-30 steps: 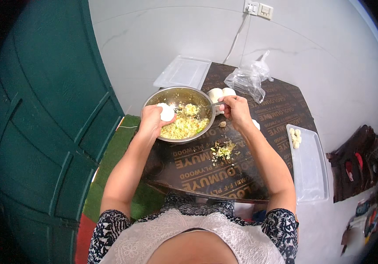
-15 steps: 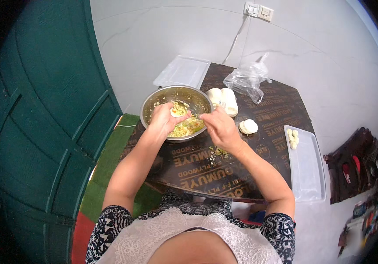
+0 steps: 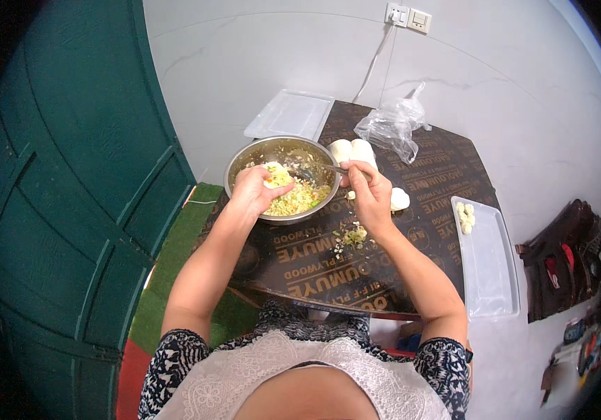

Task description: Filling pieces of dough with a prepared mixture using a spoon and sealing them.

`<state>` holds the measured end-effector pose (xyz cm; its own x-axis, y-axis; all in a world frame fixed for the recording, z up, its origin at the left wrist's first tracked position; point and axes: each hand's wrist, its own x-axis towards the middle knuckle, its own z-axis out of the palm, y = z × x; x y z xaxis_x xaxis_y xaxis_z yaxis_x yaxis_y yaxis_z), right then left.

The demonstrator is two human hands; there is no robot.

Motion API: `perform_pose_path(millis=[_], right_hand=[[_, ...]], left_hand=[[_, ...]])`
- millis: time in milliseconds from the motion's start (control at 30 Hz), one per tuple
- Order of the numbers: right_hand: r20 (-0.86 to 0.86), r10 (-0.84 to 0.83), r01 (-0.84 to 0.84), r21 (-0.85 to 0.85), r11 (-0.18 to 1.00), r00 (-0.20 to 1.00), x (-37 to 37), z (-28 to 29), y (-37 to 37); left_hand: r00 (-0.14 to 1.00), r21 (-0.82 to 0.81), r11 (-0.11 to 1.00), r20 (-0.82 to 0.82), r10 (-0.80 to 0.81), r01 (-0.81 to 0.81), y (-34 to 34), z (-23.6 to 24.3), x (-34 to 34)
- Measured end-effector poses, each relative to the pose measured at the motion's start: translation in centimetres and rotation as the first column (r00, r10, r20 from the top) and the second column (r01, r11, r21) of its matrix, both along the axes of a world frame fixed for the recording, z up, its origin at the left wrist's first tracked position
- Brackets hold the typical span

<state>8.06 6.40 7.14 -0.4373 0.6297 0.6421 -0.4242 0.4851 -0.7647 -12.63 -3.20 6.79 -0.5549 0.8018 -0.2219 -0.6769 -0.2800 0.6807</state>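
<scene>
A steel bowl (image 3: 293, 219) holds chopped yellow and green filling (image 3: 309, 197). Over its left side, my left hand (image 3: 248, 190) cups a round dough wrapper (image 3: 268, 183) with a mound of filling on it. My right hand (image 3: 370, 194), at the bowl's right rim, grips the handle of a metal spoon (image 3: 330, 168). The spoon reaches leftward into the bowl, near the wrapper; its tip is hard to make out. Beside my right hand lies a small stack of round white wrappers (image 3: 400, 200). Behind it stand two larger pale stacks (image 3: 363, 150), apparently also wrappers.
Spilled filling (image 3: 351, 238) lies on the dark printed tabletop (image 3: 321, 269). A clear tray (image 3: 491, 273) at the right holds several small pale pieces (image 3: 465, 218). Another translucent tray (image 3: 290, 113) and a crumpled plastic bag (image 3: 395, 126) lie toward the wall.
My right hand has shifted slightly right and up, and the spoon's handle now shows across the bowl's rim. More filling shows on the wrapper in my left hand, which has barely moved.
</scene>
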Motion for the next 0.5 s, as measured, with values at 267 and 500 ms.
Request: perform_pose_path(millis=[267, 500], right_hand=[[0.013, 0.030, -0.028, -0.097, 0.995, 0.999, -0.6, -1.2, 1.1], [0.074, 0.083, -0.074, -0.120, 0.990, 0.994, -1.1, 0.8, -0.4]], left_hand=[[0.999, 0.053, 0.998, -0.024, -0.038, 0.040, -0.1, -0.1, 0.0], [0.997, 0.058, 0.995, -0.006, -0.076, 0.076, -0.2, -0.3, -0.2]])
